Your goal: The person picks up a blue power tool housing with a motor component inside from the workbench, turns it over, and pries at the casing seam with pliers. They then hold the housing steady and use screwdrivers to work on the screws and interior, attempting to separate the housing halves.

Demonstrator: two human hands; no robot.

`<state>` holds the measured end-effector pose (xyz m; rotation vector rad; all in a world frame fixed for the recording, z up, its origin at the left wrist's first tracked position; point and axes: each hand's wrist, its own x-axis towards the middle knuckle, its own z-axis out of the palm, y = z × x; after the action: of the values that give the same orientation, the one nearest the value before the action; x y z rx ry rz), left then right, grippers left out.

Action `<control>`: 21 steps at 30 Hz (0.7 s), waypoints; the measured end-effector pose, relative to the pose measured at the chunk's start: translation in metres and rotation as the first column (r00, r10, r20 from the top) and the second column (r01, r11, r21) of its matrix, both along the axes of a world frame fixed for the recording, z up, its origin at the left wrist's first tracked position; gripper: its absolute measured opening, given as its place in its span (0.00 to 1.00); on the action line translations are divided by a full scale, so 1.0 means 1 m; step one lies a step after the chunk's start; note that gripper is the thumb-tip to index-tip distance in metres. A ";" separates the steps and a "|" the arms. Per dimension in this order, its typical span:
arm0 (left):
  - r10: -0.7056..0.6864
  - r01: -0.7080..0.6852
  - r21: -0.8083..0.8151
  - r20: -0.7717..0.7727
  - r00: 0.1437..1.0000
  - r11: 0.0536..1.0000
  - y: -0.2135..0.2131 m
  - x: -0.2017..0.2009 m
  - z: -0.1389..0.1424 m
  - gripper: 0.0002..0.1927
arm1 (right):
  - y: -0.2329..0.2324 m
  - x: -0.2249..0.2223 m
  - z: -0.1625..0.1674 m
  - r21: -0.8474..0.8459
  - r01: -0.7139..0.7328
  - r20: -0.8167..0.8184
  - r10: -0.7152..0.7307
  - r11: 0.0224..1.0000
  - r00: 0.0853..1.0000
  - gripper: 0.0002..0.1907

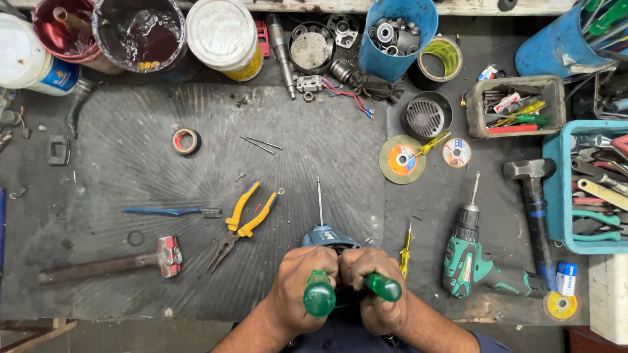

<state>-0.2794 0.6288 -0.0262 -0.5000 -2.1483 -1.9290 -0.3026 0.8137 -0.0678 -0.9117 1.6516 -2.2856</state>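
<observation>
Hands meet at the lower centre of the frame over a blue-grey power tool body with a thin metal shaft [325, 230]. Left hand [302, 280] is clenched around a green translucent screwdriver handle [319, 295]; right hand [371, 287] grips another green-handled screwdriver [384, 287]. Yellow-handled pliers [243, 221] lie just left; a green cordless drill [470, 256] lies right.
</observation>
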 end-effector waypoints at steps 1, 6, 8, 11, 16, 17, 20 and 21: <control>0.003 -0.003 -0.011 -0.013 1.000 1.000 0.000 0.000 -0.001 0.06 | 0.001 0.000 0.003 0.021 0.007 0.007 -0.007 1.000 1.000 0.29; -0.023 0.022 -0.031 -0.022 0.999 0.999 0.002 0.002 0.004 0.06 | 0.005 0.000 0.011 0.144 0.034 -0.033 -0.029 0.989 0.999 0.29; -0.042 0.041 -0.016 -0.046 0.998 0.999 0.003 0.002 0.004 0.07 | 0.003 0.002 0.009 0.021 0.021 0.005 -0.021 1.000 1.000 0.29; -0.035 0.035 0.040 -0.011 0.999 0.999 0.002 0.004 0.003 0.05 | 0.001 0.006 0.003 -0.057 0.017 0.033 -0.016 0.998 0.999 0.29; -0.041 0.041 0.055 0.004 0.999 0.998 -0.002 0.005 -0.001 0.06 | -0.006 0.012 -0.002 -0.139 0.102 0.024 -0.100 0.985 0.995 0.27; -0.041 0.041 0.061 -0.003 0.999 0.997 -0.002 0.005 -0.002 0.06 | -0.009 0.012 -0.002 -0.169 0.129 -0.008 -0.133 0.977 0.991 0.27; -0.038 0.040 0.058 -0.036 0.999 0.998 0.000 0.003 -0.001 0.06 | -0.014 0.010 -0.002 -0.234 0.183 -0.008 -0.190 0.955 0.982 0.27; -0.036 0.039 0.054 -0.049 0.998 0.998 0.001 0.002 0.000 0.06 | -0.013 0.009 -0.001 -0.217 0.148 0.009 -0.149 0.965 0.989 0.27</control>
<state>-0.2770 0.6299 -0.0264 -0.5744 -2.0656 -1.9689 -0.2935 0.8005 -0.0690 -0.8658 1.5434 -2.6076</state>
